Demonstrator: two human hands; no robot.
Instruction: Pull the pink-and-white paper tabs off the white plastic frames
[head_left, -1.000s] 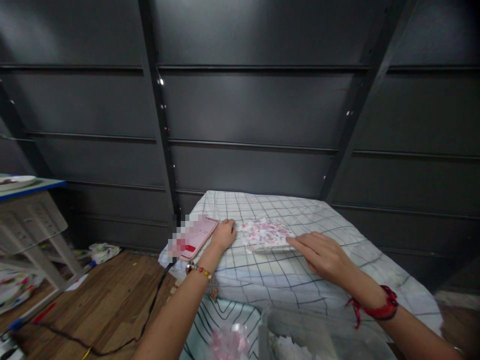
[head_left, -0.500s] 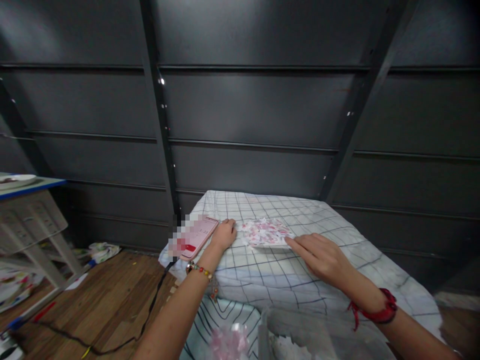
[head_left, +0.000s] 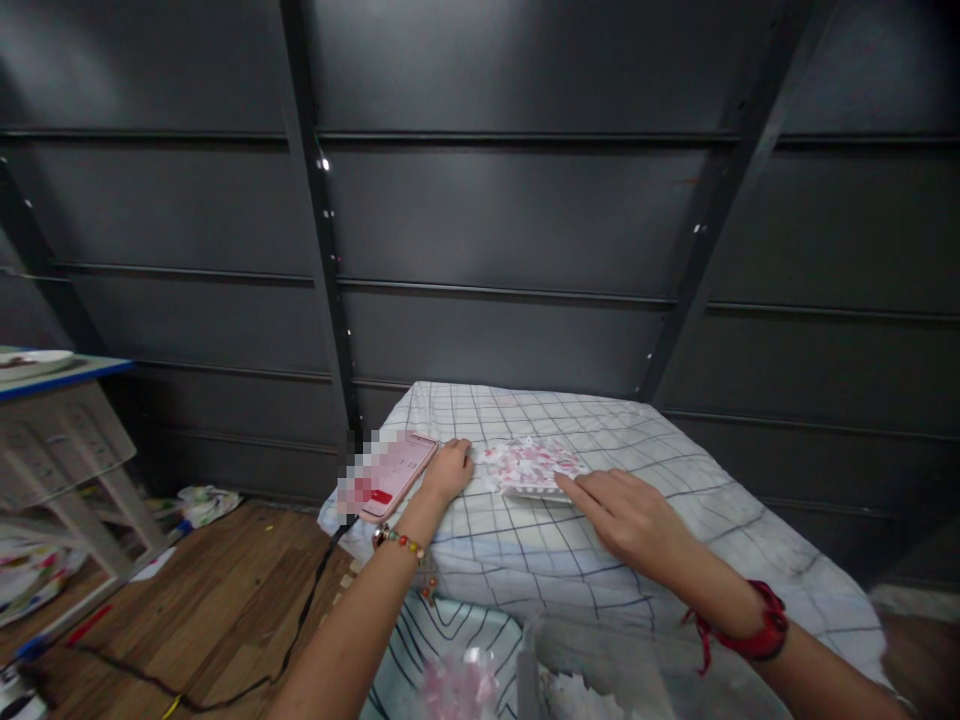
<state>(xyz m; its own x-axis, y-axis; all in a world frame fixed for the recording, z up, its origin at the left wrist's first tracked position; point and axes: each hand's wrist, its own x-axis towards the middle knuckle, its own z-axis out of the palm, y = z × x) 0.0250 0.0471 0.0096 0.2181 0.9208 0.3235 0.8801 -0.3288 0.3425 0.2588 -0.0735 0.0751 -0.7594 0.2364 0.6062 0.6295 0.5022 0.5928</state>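
A shallow white tray [head_left: 536, 491] with a dotted rim lies on a white cloth with dark grid lines. Small pink and white pieces [head_left: 532, 460] are heaped over it. My right hand [head_left: 626, 510] is at the tray's near right corner, a fingertip on the front edge and the other fingers bent together behind. To the left, my left hand [head_left: 448, 468] rests palm down on the cloth, fingers loosely laid and apparently holding nothing. A pink phone [head_left: 401, 478] lies beside it, partly pixelated.
Below the checked surface [head_left: 675, 450] stand a clear plastic bin [head_left: 529, 660] with white scraps and a clear bag of pink pieces [head_left: 459, 685] on striped cloth. A black cable [head_left: 300, 625] crosses the wooden floor. A blue-edged table [head_left: 90, 370] is at left; dark panels [head_left: 510, 220] rise behind.
My right hand has shifted slightly left along the tray's front edge. More of the dotted rim shows now. My left hand and the phone have stayed put.
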